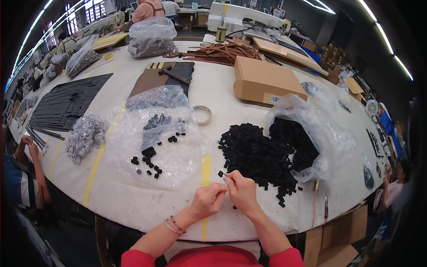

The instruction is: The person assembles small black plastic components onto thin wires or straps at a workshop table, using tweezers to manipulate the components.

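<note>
Left hand: the left hand is above the near part of the table; its fingers are curled inward, and I cannot tell if something is inside them; bracelets are on this wrist.
Right hand: the right hand is just beside the left one; its fingers are bent, with the thumb toward the index finger; at the fingertips something small and pale seems to show, but I cannot tell what it is.
Black pieces: a big pile of black pieces lies beyond the right hand; it continues into the mouth of a clear bag, which lies on its side; one single piece is near the right fingertips.
Plastic sheet: on the left, a few scattered pieces lie on clear plastic; a tape roll is beside it.
Box: a closed cardboard box stands behind the pile.
</note>
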`<state>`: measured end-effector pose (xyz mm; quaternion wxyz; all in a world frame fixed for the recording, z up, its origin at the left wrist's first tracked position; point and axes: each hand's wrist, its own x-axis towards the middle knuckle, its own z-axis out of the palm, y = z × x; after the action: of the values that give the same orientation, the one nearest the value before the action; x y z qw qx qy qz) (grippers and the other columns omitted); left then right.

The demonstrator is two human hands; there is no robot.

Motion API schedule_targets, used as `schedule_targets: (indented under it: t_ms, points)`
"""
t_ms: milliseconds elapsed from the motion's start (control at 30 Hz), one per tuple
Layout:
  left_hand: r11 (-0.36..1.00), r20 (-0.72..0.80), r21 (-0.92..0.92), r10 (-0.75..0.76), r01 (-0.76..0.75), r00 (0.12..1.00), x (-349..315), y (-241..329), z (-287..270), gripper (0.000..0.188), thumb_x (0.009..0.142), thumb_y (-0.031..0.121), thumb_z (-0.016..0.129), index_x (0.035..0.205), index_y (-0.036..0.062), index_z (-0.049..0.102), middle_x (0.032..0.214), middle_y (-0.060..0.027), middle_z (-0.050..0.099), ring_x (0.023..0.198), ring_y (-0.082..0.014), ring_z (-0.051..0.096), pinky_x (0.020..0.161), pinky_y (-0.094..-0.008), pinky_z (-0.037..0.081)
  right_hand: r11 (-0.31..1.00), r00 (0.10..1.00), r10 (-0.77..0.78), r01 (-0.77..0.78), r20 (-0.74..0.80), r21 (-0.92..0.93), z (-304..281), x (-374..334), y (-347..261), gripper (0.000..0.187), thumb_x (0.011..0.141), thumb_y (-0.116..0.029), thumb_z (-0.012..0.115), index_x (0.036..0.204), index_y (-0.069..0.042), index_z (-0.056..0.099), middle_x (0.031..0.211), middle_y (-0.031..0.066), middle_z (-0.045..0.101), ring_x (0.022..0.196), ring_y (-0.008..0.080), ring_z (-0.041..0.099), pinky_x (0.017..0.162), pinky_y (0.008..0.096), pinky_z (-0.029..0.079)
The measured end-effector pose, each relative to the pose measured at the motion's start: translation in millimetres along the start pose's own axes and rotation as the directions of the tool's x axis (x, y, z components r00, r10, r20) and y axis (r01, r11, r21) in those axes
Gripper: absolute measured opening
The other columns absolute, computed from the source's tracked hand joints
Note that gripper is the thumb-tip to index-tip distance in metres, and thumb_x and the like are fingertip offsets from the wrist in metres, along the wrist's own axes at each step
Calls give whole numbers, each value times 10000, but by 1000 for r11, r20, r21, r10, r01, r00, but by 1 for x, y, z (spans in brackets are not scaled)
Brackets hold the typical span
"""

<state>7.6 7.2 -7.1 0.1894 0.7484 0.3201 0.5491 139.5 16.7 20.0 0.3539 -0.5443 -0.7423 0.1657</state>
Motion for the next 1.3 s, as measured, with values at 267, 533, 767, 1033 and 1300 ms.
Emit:
schedule_targets:
  t_ms: [267,533,767,1033,1300]
  points:
    - [-214,655,-698,-578,684,487,16,14,-21,163,862,217,459,816,62,487,622,-54,539,450,-119,492,408,-213,380,968,961,-237,222,-140,-115,-4,-20,-2,95,746,-55,578,826,-27,535,622,99,565,499,236,560,434,303,419]
    - [-532,696,-717,-585,450,417,-8,42,-18,161,826,204,466,770,58,501,550,-29,471,381,-117,390,363,-230,297,957,991,-135,134,-17,259,0,-46,-5,102,782,-49,555,874,-15,526,675,91,595,538,143,576,446,256,412]
    - [-206,405,-858,-834,470,374,-4,32,-33,123,810,169,525,740,80,475,542,-16,450,383,-111,386,357,-219,296,713,930,231,-361,285,601,-24,-43,10,251,773,-109,593,975,6,498,616,-15,509,559,25,457,495,169,371]
    - [97,5,-934,-959,345,283,22,1,-77,158,837,214,510,843,57,494,708,-86,580,484,-152,529,447,-236,415,988,915,147,-153,377,-14,-60,-53,40,245,677,-167,613,900,-76,572,632,93,590,593,241,586,562,323,453]
    - [389,306,-504,-754,771,581,5,17,-49,192,824,111,502,983,17,553,789,-94,612,605,-119,572,503,-215,455,991,939,-29,72,344,-115,-41,-53,36,192,699,-152,596,866,-59,571,597,111,569,555,250,576,519,334,441]
